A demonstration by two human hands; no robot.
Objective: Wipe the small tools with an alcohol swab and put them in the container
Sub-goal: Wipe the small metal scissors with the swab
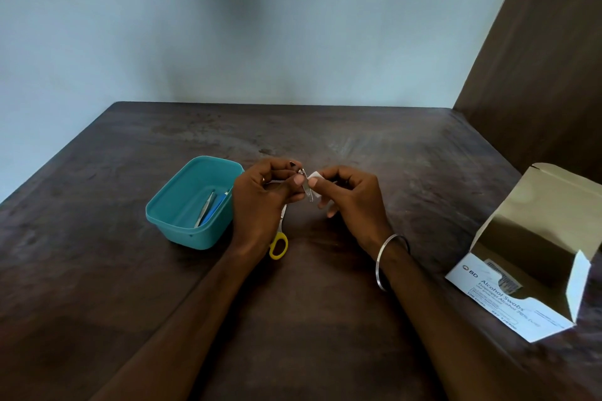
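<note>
Dark brown wooden table (325, 319) is filling the view, meeting a pale wall behind. Just left of the hands, a teal container (182, 231) is holding two cleaned tools. Right of them, well apart, an opened swab box (508, 299) is lying. The left hand (260, 202) is pinching a metal nail clipper (306, 187) (long axis running near to far), while the right hand (350, 202) is pressing a white alcohol swab (315, 176) against it. Yellow-handled scissors (278, 246) are lying beneath the left hand, which is nearer the container.
</note>
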